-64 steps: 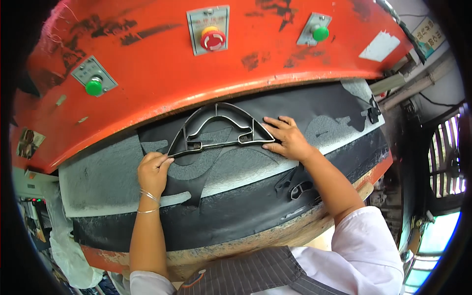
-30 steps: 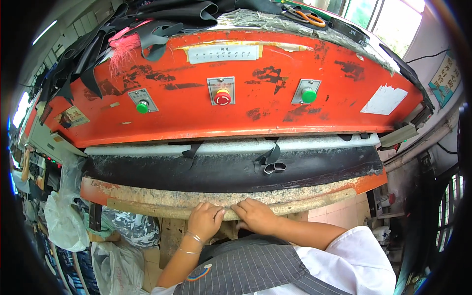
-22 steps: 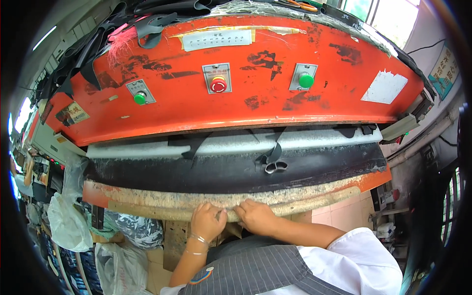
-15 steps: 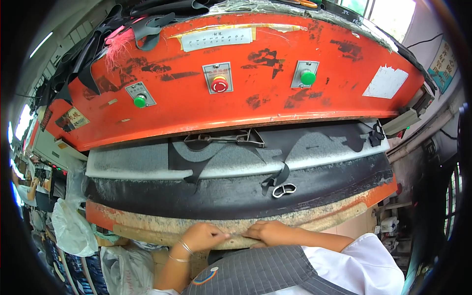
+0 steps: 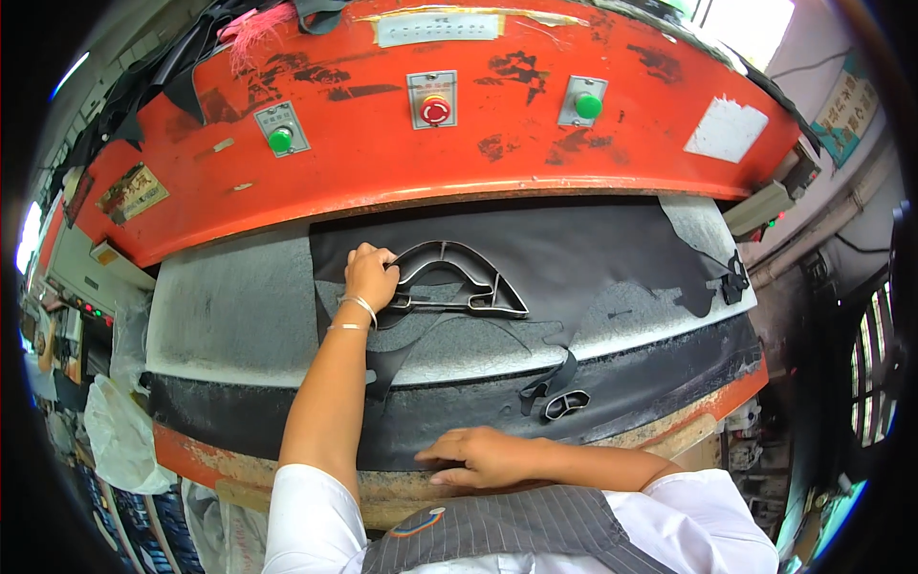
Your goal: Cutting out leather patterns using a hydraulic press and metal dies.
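A curved metal cutting die (image 5: pixel 449 251), arched with an inner web, lies on a black sheet of material (image 5: pixel 593 234) on the pale cutting board. My left hand (image 5: pixel 371 277) reaches across the board with its fingers closed round the left end of the die. My right hand (image 5: pixel 478 456) rests palm down at the front edge of the machine bed, fingers stretched out and holding nothing. A small metal die (image 5: pixel 566 406) lies ahead of it, slightly to the right. Next to that small die is a curled black scrap (image 5: pixel 550 383).
Beyond the board stands the red machine beam (image 5: pixel 363 163), with two green buttons (image 5: pixel 280 141) and a red stop button (image 5: pixel 435 111). Its lower edge overhangs the board's far side. Cut gaps in the sheet show the pale board (image 5: pixel 229 306). White plastic bags (image 5: pixel 124 435) hang at the left.
My left hand has left the front edge, where both hands were close together, and now grips the large die. More of that die shows from under the beam. My right hand has flattened out.
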Demonstrator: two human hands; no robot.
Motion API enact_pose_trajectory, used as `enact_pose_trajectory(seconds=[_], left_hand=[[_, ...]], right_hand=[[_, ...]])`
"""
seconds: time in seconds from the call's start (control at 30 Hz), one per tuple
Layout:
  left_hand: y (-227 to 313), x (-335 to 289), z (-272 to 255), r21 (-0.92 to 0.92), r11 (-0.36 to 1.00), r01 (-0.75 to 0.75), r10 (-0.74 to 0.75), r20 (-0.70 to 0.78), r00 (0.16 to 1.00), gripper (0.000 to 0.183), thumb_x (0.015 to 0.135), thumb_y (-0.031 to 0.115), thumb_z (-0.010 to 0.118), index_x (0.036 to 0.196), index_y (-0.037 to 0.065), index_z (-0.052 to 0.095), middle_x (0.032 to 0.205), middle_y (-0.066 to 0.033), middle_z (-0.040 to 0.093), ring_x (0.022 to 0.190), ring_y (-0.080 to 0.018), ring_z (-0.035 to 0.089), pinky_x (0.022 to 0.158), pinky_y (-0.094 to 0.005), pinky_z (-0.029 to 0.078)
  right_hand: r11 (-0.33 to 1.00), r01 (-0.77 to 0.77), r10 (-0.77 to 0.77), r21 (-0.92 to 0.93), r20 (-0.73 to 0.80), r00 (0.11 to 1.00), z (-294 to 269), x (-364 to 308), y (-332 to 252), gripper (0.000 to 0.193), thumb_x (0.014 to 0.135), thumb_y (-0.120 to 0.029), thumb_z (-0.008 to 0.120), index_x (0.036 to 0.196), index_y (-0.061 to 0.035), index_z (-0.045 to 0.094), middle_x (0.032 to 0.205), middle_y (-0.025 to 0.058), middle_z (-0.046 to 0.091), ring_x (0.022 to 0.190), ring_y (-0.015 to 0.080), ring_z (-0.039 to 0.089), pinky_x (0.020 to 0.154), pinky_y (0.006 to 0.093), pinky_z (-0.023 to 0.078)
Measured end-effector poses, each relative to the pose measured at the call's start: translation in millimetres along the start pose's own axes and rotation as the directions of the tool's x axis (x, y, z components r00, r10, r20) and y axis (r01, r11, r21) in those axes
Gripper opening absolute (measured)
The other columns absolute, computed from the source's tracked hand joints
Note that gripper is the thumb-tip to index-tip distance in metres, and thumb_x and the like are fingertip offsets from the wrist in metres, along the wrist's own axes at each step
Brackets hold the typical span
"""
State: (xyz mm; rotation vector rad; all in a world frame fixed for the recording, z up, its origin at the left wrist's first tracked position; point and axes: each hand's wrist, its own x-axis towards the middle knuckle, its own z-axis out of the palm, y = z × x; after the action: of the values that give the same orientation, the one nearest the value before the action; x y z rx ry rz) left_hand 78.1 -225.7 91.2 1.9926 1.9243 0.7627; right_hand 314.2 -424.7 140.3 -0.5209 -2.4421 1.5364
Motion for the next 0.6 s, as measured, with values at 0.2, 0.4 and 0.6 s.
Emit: enact_pose_trajectory(seconds=[0.2,0.4,0.6], left_hand=[[38,-63,-18,-0.328,0.917,-0.228,0.12,-0.319,0.94,0.027,0.089,0.003,0.053,0.114,0.004,0.061,0.108,-0.0171,0.067,0.102,-0.0302,0.065,0.089,-0.035,0.049],[74,-160,-47,-0.401,0.835,-0.377,0.071,-0.6,0.797,0.036,0.089,-0.009,0.049,0.125,-0.006,0.05,0.122,-0.0179,0.055,0.112,-0.0277,0.058,0.098,-0.0367,0.046],[152,-196,-10,-0.447,0.773,-0.45,0.123,-0.59,0.798,0.046,0.092,0.018,0.061,0.129,-0.004,0.045,0.118,-0.0157,0.054,0.109,-0.0273,0.055,0.097,-0.038,0.043]], right_hand=[[0.819,-0.179,0.428,0.546,-0.372,0.824,-5,-9,28,0.054,0.094,-0.035,0.061,0.131,0.0033,0.051,0.117,0.0184,0.065,0.105,0.0236,0.064,0.09,0.0327,0.05],[0.87,-0.028,0.34,0.493,-0.557,0.758,-15,9,15,0.071,0.103,-0.036,0.041,0.15,0.0058,0.009,0.151,0.0225,0.03,0.14,0.0286,0.032,0.113,0.0359,0.026],[0.682,0.527,0.223,0.508,-0.83,0.512,-29,4,32,0.042,0.1,-0.017,0.049,0.136,0.0012,0.036,0.116,0.012,0.062,0.114,0.0209,0.057,0.1,0.0344,0.044]])
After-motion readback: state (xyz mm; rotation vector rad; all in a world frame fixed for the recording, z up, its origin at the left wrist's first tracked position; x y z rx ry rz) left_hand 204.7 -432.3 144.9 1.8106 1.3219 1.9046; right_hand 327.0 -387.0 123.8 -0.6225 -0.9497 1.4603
